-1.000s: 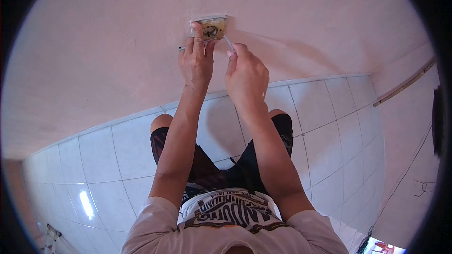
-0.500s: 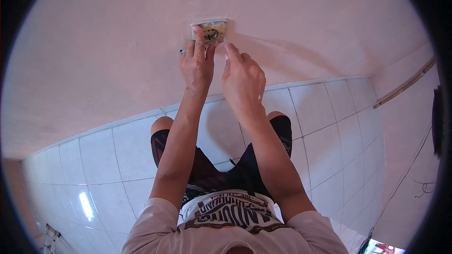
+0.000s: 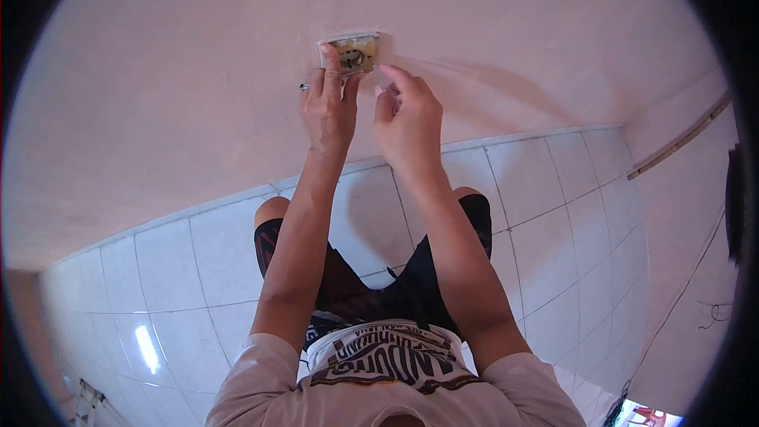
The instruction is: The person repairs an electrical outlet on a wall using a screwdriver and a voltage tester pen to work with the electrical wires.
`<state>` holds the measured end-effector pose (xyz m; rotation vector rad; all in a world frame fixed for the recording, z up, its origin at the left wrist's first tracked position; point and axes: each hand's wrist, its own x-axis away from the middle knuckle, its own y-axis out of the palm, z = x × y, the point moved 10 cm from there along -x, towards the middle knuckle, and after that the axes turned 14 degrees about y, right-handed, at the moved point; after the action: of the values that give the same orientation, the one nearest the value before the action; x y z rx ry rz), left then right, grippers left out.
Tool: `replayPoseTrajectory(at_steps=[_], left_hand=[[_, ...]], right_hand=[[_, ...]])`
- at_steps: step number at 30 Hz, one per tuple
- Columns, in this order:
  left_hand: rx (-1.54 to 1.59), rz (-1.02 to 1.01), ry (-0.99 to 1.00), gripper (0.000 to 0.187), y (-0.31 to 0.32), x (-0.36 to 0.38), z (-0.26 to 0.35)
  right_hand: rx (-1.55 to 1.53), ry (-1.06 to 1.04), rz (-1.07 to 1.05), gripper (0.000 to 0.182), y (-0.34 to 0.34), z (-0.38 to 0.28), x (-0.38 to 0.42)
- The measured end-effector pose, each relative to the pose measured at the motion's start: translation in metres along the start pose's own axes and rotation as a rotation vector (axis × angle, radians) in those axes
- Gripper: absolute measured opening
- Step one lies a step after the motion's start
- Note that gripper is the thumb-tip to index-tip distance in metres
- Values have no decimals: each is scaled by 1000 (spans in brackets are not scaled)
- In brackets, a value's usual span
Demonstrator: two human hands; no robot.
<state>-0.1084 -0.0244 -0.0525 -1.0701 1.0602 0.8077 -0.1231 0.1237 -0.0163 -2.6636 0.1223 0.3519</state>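
Observation:
A square electrical fitting (image 3: 351, 55), yellowish with an opening in its middle, sits in the pink wall. My left hand (image 3: 327, 115) holds it at the left and lower edge, one finger lying over its face and the thumb below. Just below and right of the fitting, my right hand (image 3: 409, 115) is closed on a thin screwdriver (image 3: 391, 95) with a clear, pinkish handle. The shaft looks pointed at the fitting's lower right corner; whether the tip touches is too small to tell.
White floor tiles (image 3: 538, 190) meet the wall below my hands. My knees, in dark shorts (image 3: 427, 285), are bent near the wall. A brown strip (image 3: 680, 138) runs along the right wall, with a thin cable (image 3: 686, 289) below it. A ladder-like object (image 3: 88, 403) stands at the lower left.
My right hand has shifted slightly and turned, its fingers now more raised and apart, so more of the tool's handle shows. My left hand stays on the fitting.

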Motion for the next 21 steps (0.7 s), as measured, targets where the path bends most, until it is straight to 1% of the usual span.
replayPoseTrajectory(at_steps=[1, 4, 6, 8, 10, 13, 16, 19, 21], left_hand=[[2, 9, 10, 85, -1, -1, 1], [-3, 7, 21, 85, -2, -3, 3], [-5, 2, 12, 85, -3, -2, 2], [9, 3, -1, 85, -2, -2, 2], [29, -11, -15, 86, -1, -2, 1], [108, -10, -73, 82, -3, -1, -3], [243, 11, -139, 74, -6, -2, -8], [354, 9, -172, 67, -11, -5, -15], [423, -2, -205, 64, -13, -5, -21]], right_hand=[[402, -298, 170, 26, 2, -24, 13], [472, -192, 96, 30, 17, -12, 15], [129, -145, 64, 33, 19, 2, 6], [-274, 70, -61, 34, 25, 33, -2], [-734, 448, -277, 34, 37, 50, 1], [-1076, 636, -368, 34, 41, 48, 11], [-1005, 621, -402, 34, 36, 49, 8], [-501, 308, -228, 33, 15, 46, 1], [-272, 4, -77, 35, 6, 25, 11]])
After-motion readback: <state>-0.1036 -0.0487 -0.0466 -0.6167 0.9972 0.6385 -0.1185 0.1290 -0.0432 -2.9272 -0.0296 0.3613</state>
